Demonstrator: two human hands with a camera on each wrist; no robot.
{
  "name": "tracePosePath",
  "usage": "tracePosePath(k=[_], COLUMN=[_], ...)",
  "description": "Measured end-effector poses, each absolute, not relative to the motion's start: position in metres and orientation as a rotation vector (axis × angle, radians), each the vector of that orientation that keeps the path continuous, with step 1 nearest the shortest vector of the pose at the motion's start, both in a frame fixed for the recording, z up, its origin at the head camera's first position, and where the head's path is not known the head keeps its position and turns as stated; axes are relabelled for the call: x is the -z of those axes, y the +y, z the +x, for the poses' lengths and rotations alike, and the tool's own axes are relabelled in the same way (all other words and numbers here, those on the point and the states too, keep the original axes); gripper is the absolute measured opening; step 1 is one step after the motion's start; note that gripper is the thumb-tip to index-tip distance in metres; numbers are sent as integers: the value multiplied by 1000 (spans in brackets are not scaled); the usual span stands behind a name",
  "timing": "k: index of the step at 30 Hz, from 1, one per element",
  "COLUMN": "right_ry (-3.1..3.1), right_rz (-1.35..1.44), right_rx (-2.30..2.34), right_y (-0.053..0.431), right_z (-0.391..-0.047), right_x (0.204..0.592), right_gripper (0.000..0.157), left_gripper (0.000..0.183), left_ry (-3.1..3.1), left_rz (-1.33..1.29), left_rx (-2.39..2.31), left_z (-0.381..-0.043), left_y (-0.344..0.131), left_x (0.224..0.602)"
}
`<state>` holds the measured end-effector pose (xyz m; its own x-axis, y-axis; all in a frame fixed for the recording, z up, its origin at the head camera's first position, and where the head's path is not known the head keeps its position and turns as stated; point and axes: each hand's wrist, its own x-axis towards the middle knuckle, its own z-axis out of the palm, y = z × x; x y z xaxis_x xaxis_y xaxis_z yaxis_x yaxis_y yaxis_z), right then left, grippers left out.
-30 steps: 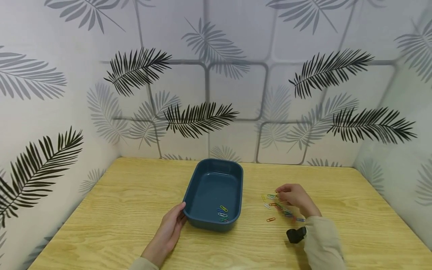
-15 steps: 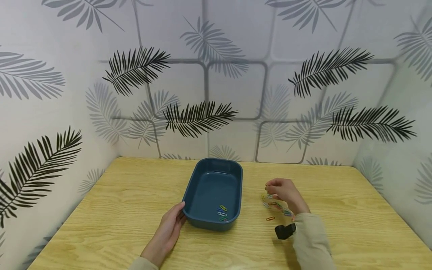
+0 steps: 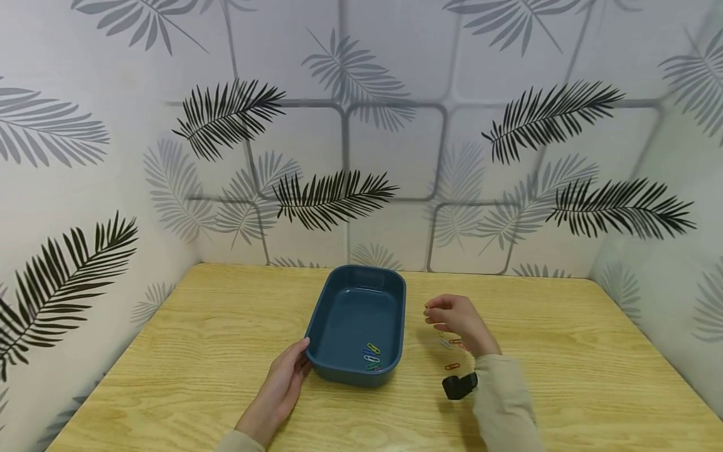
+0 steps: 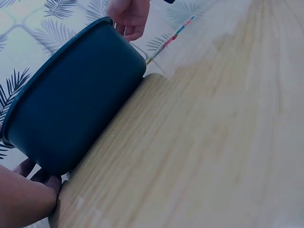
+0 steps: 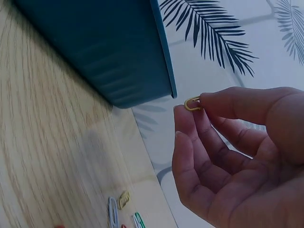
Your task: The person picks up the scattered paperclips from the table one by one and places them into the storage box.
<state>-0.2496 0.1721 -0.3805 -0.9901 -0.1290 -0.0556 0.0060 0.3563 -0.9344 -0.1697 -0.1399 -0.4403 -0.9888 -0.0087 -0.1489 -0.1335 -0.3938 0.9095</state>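
My right hand (image 3: 460,319) pinches a yellow paper clip (image 5: 191,104) between thumb and fingertips, raised above the table just right of a dark blue rectangular tray (image 3: 359,311). In the head view my left hand (image 3: 284,378) holds the tray's near left corner, its thumb up at the rim. The left wrist view has its fingers curled at the tray's lower edge. Inside the tray, at the near right end, lie several paper clips, a white one (image 3: 371,359) among them. More clips lie on the table below my right hand, partly hidden by it, including an orange one (image 3: 452,366).
The wooden table (image 3: 226,326) ends at walls (image 3: 390,150) patterned with leaves. A black wrist camera (image 3: 459,386) sits at my right sleeve. In the right wrist view a white clip (image 5: 113,212) and another yellow clip (image 5: 124,199) rest on the wood.
My right hand has moved left from the loose clips toward the tray, carrying the yellow paper clip. My left hand and the tray stay where they were.
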Motion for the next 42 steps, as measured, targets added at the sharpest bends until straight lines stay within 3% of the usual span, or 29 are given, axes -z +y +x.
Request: tracePosePath(k=[29,42], right_ry=[2494,2500], right_rz=[-126,-298], right_rx=[1717,1637], right_y=[139,111], right_z=[-250,-244], right_x=[374,369], right_gripper=[13,14], left_gripper=[59,59], left_ry=[1693,1692], left_rz=[-196,-184], left_rx=[-2551,-2555], left_z=[-168,-167], left_y=[-139,-139], left_x=[437,437])
